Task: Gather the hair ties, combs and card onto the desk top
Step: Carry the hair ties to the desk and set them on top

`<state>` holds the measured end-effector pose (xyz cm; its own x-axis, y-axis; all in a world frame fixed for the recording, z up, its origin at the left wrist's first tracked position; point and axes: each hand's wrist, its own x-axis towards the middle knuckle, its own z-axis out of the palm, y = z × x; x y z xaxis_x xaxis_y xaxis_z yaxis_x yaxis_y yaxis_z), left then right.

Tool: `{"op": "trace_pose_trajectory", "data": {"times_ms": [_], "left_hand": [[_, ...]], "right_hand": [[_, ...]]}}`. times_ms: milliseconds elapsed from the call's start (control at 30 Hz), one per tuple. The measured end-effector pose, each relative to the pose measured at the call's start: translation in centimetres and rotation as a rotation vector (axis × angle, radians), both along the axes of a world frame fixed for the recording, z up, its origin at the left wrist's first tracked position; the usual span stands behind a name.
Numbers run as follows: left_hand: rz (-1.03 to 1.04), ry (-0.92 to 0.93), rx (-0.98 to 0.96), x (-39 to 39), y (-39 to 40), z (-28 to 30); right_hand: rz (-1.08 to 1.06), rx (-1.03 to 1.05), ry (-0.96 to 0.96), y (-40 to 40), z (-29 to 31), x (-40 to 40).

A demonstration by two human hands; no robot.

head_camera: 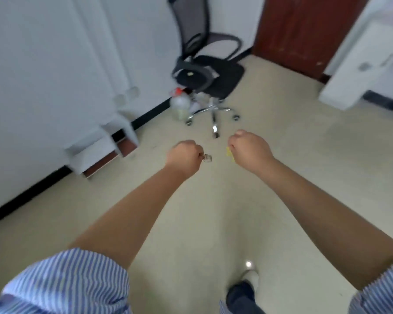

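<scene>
Two fists are out in front of us as we walk across the floor (281, 177), and no worktop shows anywhere in this view. Starting at the left, a low white stool (104, 143) stands against the wall. Our left hand (184, 158) is curled tight, its grip closed on a small clear item (207, 158) that pokes out past the knuckles; it may be a hair tie, but blur keeps us from saying. Our right hand (250, 150) is also fisted, its grip holding something yellow (230, 154) that peeks out on the inner side, perhaps a comb or the card.

We judge this a carrying step, so we should keep both fists firm and level, steer round the office chair (208, 64), and open them only once over the worktop, since small pieces dropped here would scatter.

As for containers, one plastic jug (180, 105) with a red cap stands beside the chair base, holding a little yellowish liquid at the bottom.
</scene>
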<state>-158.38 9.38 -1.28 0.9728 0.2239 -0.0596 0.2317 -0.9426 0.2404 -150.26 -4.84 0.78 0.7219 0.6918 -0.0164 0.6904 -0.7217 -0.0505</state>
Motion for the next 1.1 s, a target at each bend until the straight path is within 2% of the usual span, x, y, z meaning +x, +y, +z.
{"op": "trace_pose_trajectory", "data": {"times_ms": [233,333,400,500,867,1000,1100], "left_hand": [[-0.251,-0.064,-0.026,23.4,-15.8,1.5],[-0.356,-0.071,0.011,31.4,-19.9,2.2],[-0.407,-0.064,0.013,37.0,-21.7,2.2],[-0.443,-0.071,0.031,46.1,-23.2,2.6],[-0.671,-0.188,0.092,81.8,-28.9,7.0],[-0.716,-0.184,0.138,93.1,-32.3,6.8],[-0.718,-0.194,0.093,102.3,-35.6,7.1]], "right_hand": [[-0.3,0.026,-0.101,-16.6,1.9,16.5],[-0.357,0.125,-0.152,-21.7,2.8,23.1],[-0.426,0.077,-0.142,-24.3,2.5,28.1],[-0.53,-0.005,-0.117,-27.3,1.9,36.8],[-0.779,0.15,-0.127,-32.5,5.3,68.6],[-0.804,0.164,-0.091,-36.1,5.6,79.0],[-0.797,0.145,-0.077,-40.1,5.8,88.0]]}}
